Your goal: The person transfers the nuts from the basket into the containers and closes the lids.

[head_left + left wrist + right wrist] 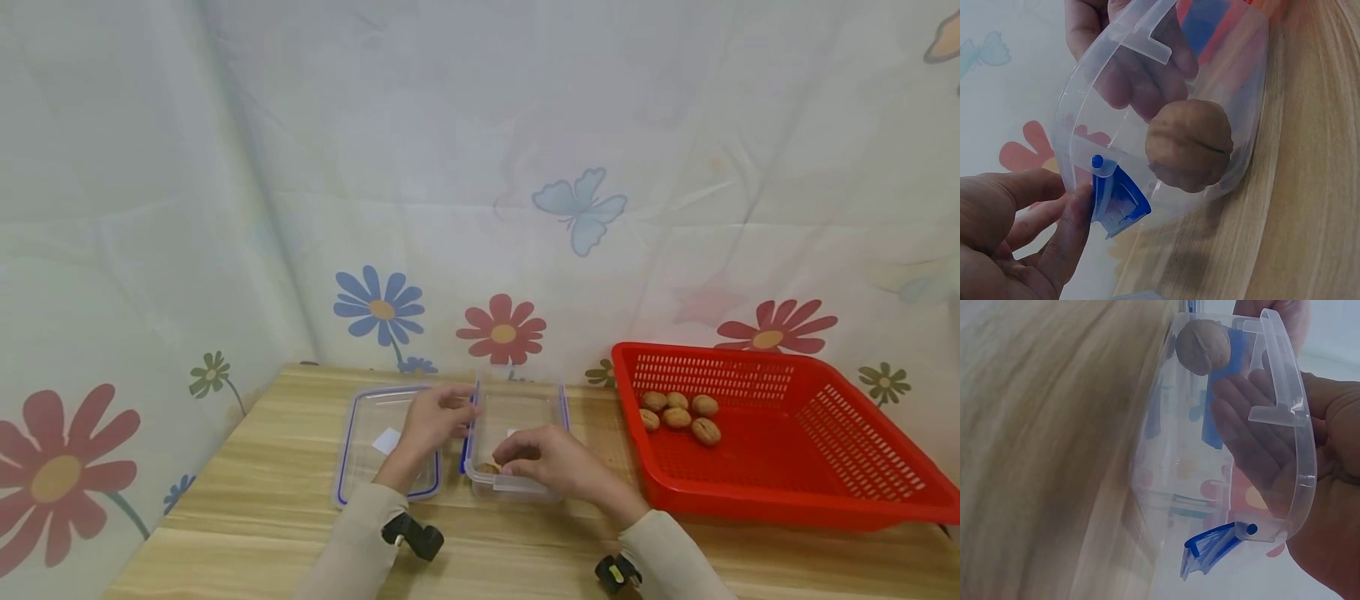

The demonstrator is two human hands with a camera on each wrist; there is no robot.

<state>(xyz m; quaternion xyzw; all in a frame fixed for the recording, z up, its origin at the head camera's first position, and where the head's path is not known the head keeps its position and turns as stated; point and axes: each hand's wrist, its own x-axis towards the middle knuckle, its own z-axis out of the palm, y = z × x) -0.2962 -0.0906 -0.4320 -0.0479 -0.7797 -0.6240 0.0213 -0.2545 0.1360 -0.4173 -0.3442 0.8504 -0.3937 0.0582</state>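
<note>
A clear plastic food container (519, 406) with blue latches stands on the table in front of me. My left hand (435, 415) pinches its left rim, with thumb and finger close by a blue latch (1119, 200) in the left wrist view. Inside the container, at the near left corner, lies a walnut (1190, 147). My right hand (551, 460) reaches over the near rim, its fingers dipping into the container. In the right wrist view those fingers hang loosely behind the clear wall, tips close to the walnut and not wrapped round it.
To the left, a clear lid (365, 433) with a blue seal and a white label lies flat on the wooden table (247, 492). A red basket (757, 492) on the right holds several walnuts (677, 417). A flowered curtain (420, 167) hangs behind the table.
</note>
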